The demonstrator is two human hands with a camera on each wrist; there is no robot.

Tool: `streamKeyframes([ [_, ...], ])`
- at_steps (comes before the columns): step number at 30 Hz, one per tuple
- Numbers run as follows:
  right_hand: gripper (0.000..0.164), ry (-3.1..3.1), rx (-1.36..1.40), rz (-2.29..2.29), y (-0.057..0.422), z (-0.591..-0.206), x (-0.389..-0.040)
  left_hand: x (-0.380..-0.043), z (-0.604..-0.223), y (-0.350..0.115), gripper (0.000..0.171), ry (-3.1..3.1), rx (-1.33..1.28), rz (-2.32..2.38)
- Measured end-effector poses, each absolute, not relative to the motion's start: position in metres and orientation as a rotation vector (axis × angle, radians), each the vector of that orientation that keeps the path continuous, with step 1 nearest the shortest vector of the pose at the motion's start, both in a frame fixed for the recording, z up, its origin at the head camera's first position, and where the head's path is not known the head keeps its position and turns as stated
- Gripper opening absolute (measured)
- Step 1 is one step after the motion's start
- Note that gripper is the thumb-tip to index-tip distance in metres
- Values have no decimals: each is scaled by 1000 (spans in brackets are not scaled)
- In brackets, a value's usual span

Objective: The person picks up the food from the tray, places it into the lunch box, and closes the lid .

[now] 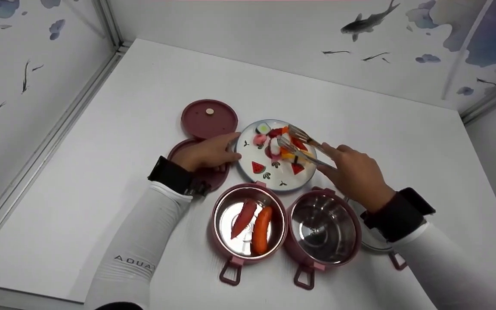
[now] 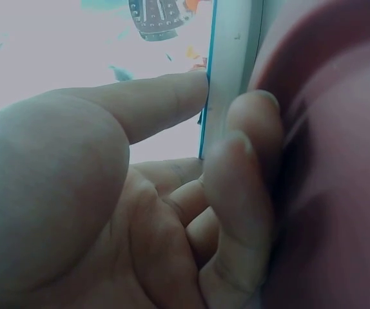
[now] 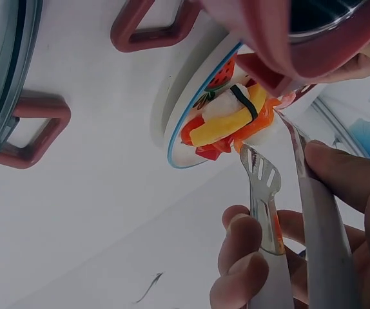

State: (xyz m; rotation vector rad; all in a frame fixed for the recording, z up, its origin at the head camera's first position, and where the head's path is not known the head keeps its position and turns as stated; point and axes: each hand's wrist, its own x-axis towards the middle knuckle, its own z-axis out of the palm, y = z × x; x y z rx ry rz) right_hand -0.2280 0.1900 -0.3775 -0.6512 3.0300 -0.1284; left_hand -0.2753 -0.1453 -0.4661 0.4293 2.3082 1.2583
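Observation:
A round white plate [image 1: 248, 148] with a blue rim and painted watermelon slices bears several sushi pieces [image 1: 293, 146], partly behind the tongs. My left hand [image 1: 213, 151] grips the plate's left rim; in the left wrist view the thumb [image 2: 165, 103] meets the blue edge and other fingers lie bent beside it. With my right hand [image 1: 358, 174] I hold metal serving tongs [image 3: 262, 174]. Their slotted ends are apart, over the sushi pieces. In the right wrist view a yellow-topped sushi piece [image 3: 223, 129] with a dark band lies near the tongs' tips.
Nearer me stands a red pot [image 1: 215, 241] holding a sweet potato [image 1: 244, 217] and an orange sausage-like piece [image 1: 261, 232]. A second red pot [image 1: 325, 228] adjoins it. Two dark red lids [image 1: 209, 122] lie left of the plate. A glass-topped piece [image 1: 375, 241] is partly under my right wrist.

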Motion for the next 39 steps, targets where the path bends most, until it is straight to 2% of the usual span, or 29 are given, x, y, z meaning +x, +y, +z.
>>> streamKeyframes([
  [4,52,3033,-688,-164,189,-380,-227,-274,-467,-146,71,2311,411,1247],
  [12,46,3026,-709,-223,191,-383,-226,-274,-468,-145,69,2305,418,1256],
  [20,48,2984,-661,-239,194,-381,-227,-274,-469,-145,56,2307,451,1254],
  [27,47,2992,-637,-327,202,-379,-224,-275,-468,-144,66,2311,438,1245],
  [33,46,3005,-702,-416,205,-373,-206,-274,-468,-144,56,2306,443,1263],
  [39,48,3035,-870,-470,204,-362,-170,-277,-468,-145,50,2314,454,1254],
])
